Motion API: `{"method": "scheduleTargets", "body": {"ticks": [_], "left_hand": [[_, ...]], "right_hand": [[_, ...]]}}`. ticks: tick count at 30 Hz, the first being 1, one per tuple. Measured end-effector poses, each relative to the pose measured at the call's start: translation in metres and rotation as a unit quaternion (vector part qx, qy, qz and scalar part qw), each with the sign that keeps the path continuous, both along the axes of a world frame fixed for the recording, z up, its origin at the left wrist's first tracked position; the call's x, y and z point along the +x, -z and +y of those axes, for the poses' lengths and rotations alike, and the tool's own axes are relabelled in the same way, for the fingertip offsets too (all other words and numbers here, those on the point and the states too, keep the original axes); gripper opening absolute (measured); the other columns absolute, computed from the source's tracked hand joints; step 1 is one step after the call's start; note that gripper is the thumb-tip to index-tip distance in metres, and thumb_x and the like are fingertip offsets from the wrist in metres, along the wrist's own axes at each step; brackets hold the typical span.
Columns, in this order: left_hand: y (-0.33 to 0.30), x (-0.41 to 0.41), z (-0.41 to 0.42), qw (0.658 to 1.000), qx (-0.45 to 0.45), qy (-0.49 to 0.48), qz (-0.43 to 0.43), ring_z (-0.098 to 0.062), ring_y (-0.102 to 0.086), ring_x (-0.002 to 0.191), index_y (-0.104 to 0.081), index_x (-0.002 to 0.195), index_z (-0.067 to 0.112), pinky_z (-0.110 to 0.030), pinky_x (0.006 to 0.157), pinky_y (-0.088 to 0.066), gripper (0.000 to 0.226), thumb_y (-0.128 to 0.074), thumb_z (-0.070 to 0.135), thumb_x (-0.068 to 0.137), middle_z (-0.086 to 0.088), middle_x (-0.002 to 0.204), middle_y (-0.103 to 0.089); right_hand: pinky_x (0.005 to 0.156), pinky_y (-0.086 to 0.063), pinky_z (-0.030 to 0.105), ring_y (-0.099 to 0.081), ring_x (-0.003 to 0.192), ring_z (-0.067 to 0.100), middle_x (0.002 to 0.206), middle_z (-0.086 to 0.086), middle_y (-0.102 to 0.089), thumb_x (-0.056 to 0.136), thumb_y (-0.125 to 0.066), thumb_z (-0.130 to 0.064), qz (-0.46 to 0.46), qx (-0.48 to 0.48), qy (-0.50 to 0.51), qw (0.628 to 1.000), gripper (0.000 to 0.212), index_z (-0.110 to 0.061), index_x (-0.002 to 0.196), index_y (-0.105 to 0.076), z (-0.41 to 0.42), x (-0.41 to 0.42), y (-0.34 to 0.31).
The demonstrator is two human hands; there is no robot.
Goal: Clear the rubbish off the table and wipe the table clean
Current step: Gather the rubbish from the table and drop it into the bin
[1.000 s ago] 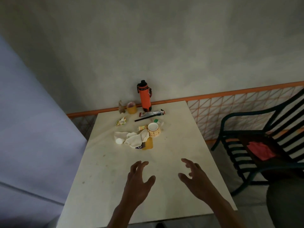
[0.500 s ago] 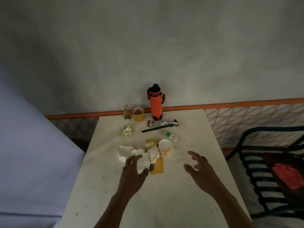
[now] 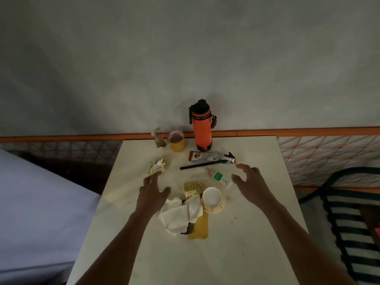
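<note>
Two bare hands reach over a pale square table (image 3: pixel 236 254) strewn with litter. The left hand (image 3: pixel 153 193) hovers with fingers spread and holding nothing, its fingertips just short of a small yellow-and-white sachet (image 3: pixel 156 166) on the table's left. The right hand (image 3: pixel 249 184) hangs with fingers loosely curved and apart, gripping nothing, just right of a small clear wrapper with a green label (image 3: pixel 219 177). Between the hands lie a crumpled white tissue (image 3: pixel 181 214), a round paper cup with a white inside (image 3: pixel 212 199), a colourful printed packet (image 3: pixel 193 187) and a flat mustard-yellow strip (image 3: pixel 199 227). Farther off rest a thin black stick (image 3: pixel 195 165) and a brown-and-silver snack wrapper (image 3: pixel 209 156). At the far edge stand an orange bottle with a black cap (image 3: pixel 202 126) and a small yellow cup (image 3: pixel 176 140). A dark slatted chair (image 3: pixel 349 223) sits to the right.
</note>
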State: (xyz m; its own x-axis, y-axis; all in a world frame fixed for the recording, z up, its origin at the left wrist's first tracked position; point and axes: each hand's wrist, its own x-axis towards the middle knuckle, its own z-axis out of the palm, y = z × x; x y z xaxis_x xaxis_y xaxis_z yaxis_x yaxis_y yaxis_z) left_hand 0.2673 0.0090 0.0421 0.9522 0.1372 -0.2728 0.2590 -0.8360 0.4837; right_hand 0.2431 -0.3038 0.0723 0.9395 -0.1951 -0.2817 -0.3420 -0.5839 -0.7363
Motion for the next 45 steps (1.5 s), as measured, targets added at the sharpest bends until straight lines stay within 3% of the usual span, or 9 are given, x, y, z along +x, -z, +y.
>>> {"method": "scheduleTargets", "body": {"ticks": [7, 11, 16, 20, 23, 27, 36, 42, 45], "left_hand": [[0.038, 0.072, 0.018, 0.999, 0.019, -0.033, 0.026, -0.046, -0.043, 0.133, -0.024, 0.157, 0.029, -0.052, 0.106, -0.038, 0.082, -0.070, 0.036, 0.089, -0.012, 0.157, -0.030], [0.064, 0.106, 0.024, 0.998, 0.041, -0.025, 0.031, -0.047, -0.040, 0.135, -0.023, 0.157, 0.028, -0.054, 0.108, -0.037, 0.085, -0.071, 0.036, 0.088, -0.015, 0.158, -0.027], [0.090, 0.130, 0.025, 0.996, 0.072, 0.004, 0.047, -0.046, -0.026, 0.145, -0.010, 0.159, 0.037, -0.056, 0.113, -0.033, 0.088, -0.065, 0.044, 0.091, -0.012, 0.167, -0.009], [0.105, 0.135, 0.025, 0.994, 0.087, 0.018, 0.065, -0.045, -0.025, 0.145, -0.010, 0.158, 0.040, -0.058, 0.111, -0.035, 0.085, -0.063, 0.045, 0.092, -0.008, 0.167, -0.009], [0.110, 0.130, 0.024, 0.992, 0.118, 0.019, 0.046, -0.042, -0.034, 0.138, -0.019, 0.156, 0.037, -0.055, 0.106, -0.041, 0.076, -0.061, 0.042, 0.093, -0.006, 0.161, -0.028], [0.112, 0.124, 0.017, 0.986, 0.163, 0.014, 0.013, -0.041, -0.050, 0.117, -0.038, 0.140, 0.033, -0.052, 0.089, -0.050, 0.055, -0.062, 0.037, 0.091, -0.010, 0.135, -0.049], [0.101, 0.121, 0.008, 0.976, 0.186, 0.012, 0.116, -0.035, -0.047, 0.113, -0.045, 0.128, 0.029, -0.052, 0.091, -0.044, 0.042, -0.057, 0.029, 0.087, -0.005, 0.121, -0.049], [0.084, 0.106, 0.004, 0.975, 0.202, 0.036, 0.082, -0.028, -0.059, 0.104, -0.059, 0.114, 0.025, -0.045, 0.089, -0.042, 0.028, -0.053, 0.031, 0.087, 0.000, 0.109, -0.055], [0.068, 0.096, -0.006, 0.985, 0.162, 0.049, 0.036, -0.030, -0.063, 0.103, -0.063, 0.111, 0.022, -0.039, 0.086, -0.045, 0.028, -0.057, 0.032, 0.086, -0.001, 0.108, -0.060]], "right_hand": [[0.102, -0.040, 0.041, -0.043, 0.128, 0.033, 0.142, 0.006, -0.038, 0.096, -0.056, -0.033, 0.011, -0.074, -0.017, 0.997, 0.049, -0.027, 0.143, -0.045, 0.001, 0.082, 0.036], [0.106, -0.039, 0.049, -0.032, 0.135, 0.028, 0.148, 0.000, -0.034, 0.093, -0.055, -0.036, 0.025, -0.151, -0.077, 0.985, 0.054, -0.031, 0.145, -0.040, 0.009, 0.115, 0.061], [0.113, -0.022, 0.060, -0.017, 0.147, 0.025, 0.154, -0.003, -0.031, 0.092, -0.055, -0.031, 0.035, -0.259, -0.179, 0.948, 0.061, -0.033, 0.148, -0.032, 0.023, 0.149, 0.090], [0.111, -0.020, 0.064, -0.025, 0.144, 0.024, 0.149, -0.001, -0.038, 0.090, -0.058, -0.027, 0.045, -0.314, -0.247, 0.916, 0.064, -0.032, 0.148, -0.031, 0.027, 0.167, 0.108], [0.110, -0.024, 0.062, -0.034, 0.139, 0.024, 0.144, -0.001, -0.041, 0.088, -0.062, -0.025, 0.051, -0.329, -0.268, 0.904, 0.066, -0.034, 0.147, -0.033, 0.026, 0.172, 0.118], [0.098, -0.040, 0.050, -0.047, 0.121, 0.024, 0.132, -0.003, -0.048, 0.089, -0.061, -0.024, 0.017, -0.357, -0.261, 0.897, 0.056, -0.034, 0.142, -0.044, 0.023, 0.173, 0.131], [0.085, -0.045, 0.040, -0.056, 0.108, 0.024, 0.116, 0.000, -0.059, 0.093, -0.054, -0.021, -0.024, -0.414, -0.258, 0.872, 0.032, -0.020, 0.125, -0.057, 0.013, 0.160, 0.131], [0.080, -0.049, 0.036, -0.058, 0.106, 0.026, 0.110, 0.003, -0.059, 0.094, -0.054, -0.018, 0.009, -0.351, -0.222, 0.910, 0.026, -0.017, 0.119, -0.060, -0.012, 0.144, 0.125], [0.079, -0.049, 0.038, -0.061, 0.102, 0.032, 0.109, 0.006, -0.058, 0.092, -0.056, -0.014, 0.011, -0.306, -0.185, 0.934, 0.026, -0.016, 0.118, -0.060, -0.027, 0.128, 0.117]]}}
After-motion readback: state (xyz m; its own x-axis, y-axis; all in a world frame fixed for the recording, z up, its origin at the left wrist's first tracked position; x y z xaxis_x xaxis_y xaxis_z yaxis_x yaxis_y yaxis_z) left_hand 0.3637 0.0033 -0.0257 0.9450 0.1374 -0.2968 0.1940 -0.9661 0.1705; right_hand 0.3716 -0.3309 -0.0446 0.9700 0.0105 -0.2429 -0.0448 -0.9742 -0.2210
